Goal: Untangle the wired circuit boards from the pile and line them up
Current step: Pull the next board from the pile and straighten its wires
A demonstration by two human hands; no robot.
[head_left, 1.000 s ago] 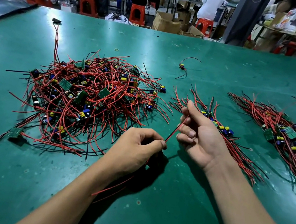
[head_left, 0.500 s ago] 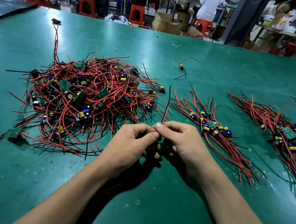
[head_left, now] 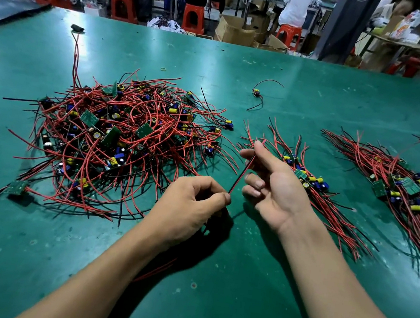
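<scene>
The wide green counter [head_left: 323, 94] takes up nearly everything from where I stand. Beyond its far edge, people sit on red plastic stools [head_left: 121, 6] at other benches.

The tangled pile of red and black wires with small green circuit boards [head_left: 124, 139] lies on the left half of the counter. It is a loose mound, with loops and loose ends sticking out all round. One board [head_left: 16, 187] lies at its lower left fringe.

Off to the right lies the far-right row of wired boards [head_left: 404, 189], wires combed roughly one way, boards side by side in the middle. Between that row and the pile is the shorter middle row of wired boards [head_left: 310, 180], partly hidden behind the right hand.

Both hands are raised over the counter near the person, just in front of the pile. The left hand [head_left: 190, 205] is knuckles-up, its grip a tight pinch of thumb and forefinger on the lower part of a thin red-and-black wire pair [head_left: 240, 174]. The right hand [head_left: 273, 185] is palm-up, thumb and forefinger holding the wire's upper part, the other fingers loosely curled. The wire runs taut and slanted between them, and red strands trail out under the left wrist. I cannot tell whether a board is inside the left fist.

Farther back lie a lone wired board with curling black leads [head_left: 256, 92] and a small yellow rubber band [head_left: 163, 69].
</scene>
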